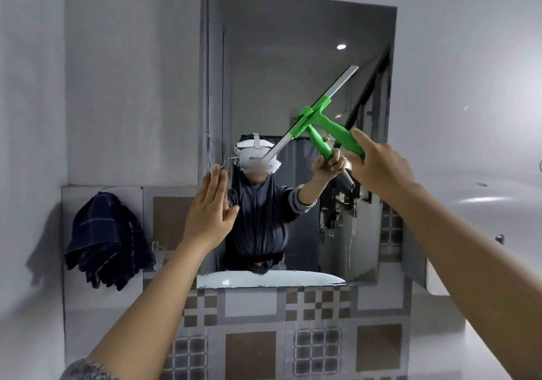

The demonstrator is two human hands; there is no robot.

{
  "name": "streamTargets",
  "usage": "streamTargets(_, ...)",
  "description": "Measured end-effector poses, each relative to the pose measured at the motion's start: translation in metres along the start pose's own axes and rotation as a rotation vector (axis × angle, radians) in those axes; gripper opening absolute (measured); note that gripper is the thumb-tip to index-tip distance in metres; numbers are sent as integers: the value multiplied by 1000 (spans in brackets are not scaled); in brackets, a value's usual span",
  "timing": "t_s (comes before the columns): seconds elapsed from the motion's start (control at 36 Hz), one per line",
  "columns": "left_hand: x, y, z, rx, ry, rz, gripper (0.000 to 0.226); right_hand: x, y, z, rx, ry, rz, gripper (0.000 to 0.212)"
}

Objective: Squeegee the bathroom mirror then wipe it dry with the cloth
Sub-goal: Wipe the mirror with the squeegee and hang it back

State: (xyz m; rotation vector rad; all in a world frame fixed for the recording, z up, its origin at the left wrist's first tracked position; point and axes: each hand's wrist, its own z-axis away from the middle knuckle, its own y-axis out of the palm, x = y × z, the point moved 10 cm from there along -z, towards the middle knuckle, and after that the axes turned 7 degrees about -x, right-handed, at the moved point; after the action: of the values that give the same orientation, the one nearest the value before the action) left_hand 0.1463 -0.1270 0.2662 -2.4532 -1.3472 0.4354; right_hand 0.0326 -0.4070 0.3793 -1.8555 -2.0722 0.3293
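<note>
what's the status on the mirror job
Right hand gripping green squeegee, blade tilted on mirror. Left hand open, empty. Cloth hanging left, untouched.

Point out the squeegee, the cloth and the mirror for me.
squeegee (341, 133): head view, on the green handle.
cloth (105, 240): head view, middle of the hanging dark fabric.
mirror (293, 57): head view, bare upper glass.

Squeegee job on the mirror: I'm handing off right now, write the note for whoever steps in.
Right hand: shut on the green squeegee handle, blade tilted diagonally against the mirror, right of centre.
Left hand: open, empty, raised by the mirror's lower left edge.
Cloth: dark, hanging on the wall left of the mirror, untouched.
Done: squeegeeing under way; how much of the glass is covered cannot be told.
Left: finish the squeegee passes, then take the cloth and wipe the mirror dry.
</note>
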Motion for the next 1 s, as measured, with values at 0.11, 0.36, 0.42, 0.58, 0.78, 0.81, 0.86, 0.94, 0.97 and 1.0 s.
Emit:
streamTargets(0.11,0,0,0,11,-12,6,83,-10,-3,7,-7,16,-2,38)
streamTargets(0.36,1,3,-1,17,-21,2,83,-34,4,25,26,143,-39,37)
streamTargets(0.42,2,3,-1,18,-22,10,83,-34,6,31,33,174,-69,42)
streamTargets(0.58,2,2,-1,29,-22,27,84,-38,9,46,17,280,-95,43)
streamTargets(0.78,2,1,-1,24,-8,31,86,-39,16,73,36,436,-118,36)
streamTargets(0.81,2,1,-1,26,-3,33,86,-37,18,77,40,458,-131,37)
streamTargets(0.86,2,0,0,27,6,41,86,-32,23,83,43,507,-171,36)
streamTargets(0.94,3,-1,0,29,30,35,86,-23,30,90,31,593,-259,32)
streamTargets(0.97,3,-1,0,30,37,32,86,-19,32,92,26,619,-294,33)
streamTargets(1.0,4,-1,1,30,43,31,85,-15,34,93,24,646,-330,32)
